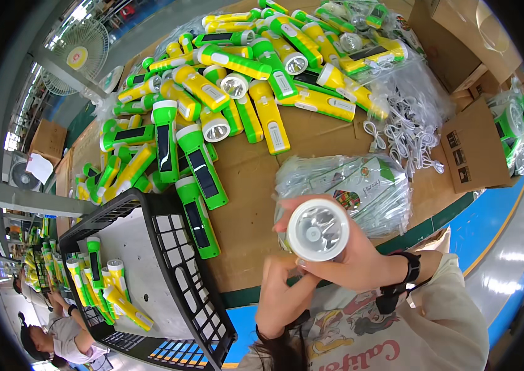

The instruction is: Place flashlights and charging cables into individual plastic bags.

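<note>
A flashlight with a white rim and a shiny reflector [317,230] points its lens up at me. My right hand [364,263] is wrapped round it; the body behind the lens is mostly hidden. Just below the lens, my left hand [282,294] is closed with its fingers curled in against the flashlight. What those fingers hold, if anything, is out of sight. Under the hands lies a stack of clear plastic bags with printed cards [367,185]. Beyond it, a big heap of yellow-and-green flashlights [212,89] covers the cardboard-topped table [246,204].
At left stands a black plastic crate [181,266] with several flashlights inside. White cables [404,133] lie bagged and loose at the back right, beside an open cardboard box [475,148]. Another person [67,334] works at far left; a fan [76,57] stands behind.
</note>
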A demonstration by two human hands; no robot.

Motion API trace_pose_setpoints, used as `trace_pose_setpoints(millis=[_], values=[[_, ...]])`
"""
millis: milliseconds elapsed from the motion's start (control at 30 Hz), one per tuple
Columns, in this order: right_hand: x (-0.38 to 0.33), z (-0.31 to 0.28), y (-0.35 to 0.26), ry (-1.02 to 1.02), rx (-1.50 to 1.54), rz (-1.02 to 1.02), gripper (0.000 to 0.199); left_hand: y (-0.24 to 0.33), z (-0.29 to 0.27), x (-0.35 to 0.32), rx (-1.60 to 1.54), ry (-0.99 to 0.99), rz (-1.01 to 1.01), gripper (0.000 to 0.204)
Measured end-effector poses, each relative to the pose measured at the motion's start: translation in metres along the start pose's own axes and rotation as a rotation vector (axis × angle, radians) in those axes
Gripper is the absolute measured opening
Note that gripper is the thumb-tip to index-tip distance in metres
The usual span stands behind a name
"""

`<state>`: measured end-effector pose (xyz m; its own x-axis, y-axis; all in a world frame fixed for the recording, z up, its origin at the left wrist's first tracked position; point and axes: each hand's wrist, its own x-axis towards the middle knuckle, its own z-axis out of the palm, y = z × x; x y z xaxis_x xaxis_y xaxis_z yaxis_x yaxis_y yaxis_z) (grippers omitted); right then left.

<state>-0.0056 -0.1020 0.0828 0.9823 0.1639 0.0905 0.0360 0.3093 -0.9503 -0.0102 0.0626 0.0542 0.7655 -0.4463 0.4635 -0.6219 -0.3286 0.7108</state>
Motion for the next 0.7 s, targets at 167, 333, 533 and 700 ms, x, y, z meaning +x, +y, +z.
trace_pose_setpoints(millis=[167,333,533,700], values=[[0.0,-0.044,-0.015,-0.475,-0.291,0.013,0.059,-0.013,-0.004,-0.007,-0.094,0.003,-0.076,0.027],[0.008,-0.066,-0.016,-0.523,-0.857,-0.259,0.043,-0.015,-0.006,-0.003,-0.174,-0.054,-0.031,0.028],[0.019,-0.062,-0.027,-0.508,-0.991,-0.262,0.038,0.005,-0.027,-0.001,-0.134,-0.087,-0.022,0.028],[0.026,-0.048,-0.036,-0.518,-1.552,-0.774,0.031,0.006,-0.037,-0.003,-0.026,-0.059,-0.049,0.029]])
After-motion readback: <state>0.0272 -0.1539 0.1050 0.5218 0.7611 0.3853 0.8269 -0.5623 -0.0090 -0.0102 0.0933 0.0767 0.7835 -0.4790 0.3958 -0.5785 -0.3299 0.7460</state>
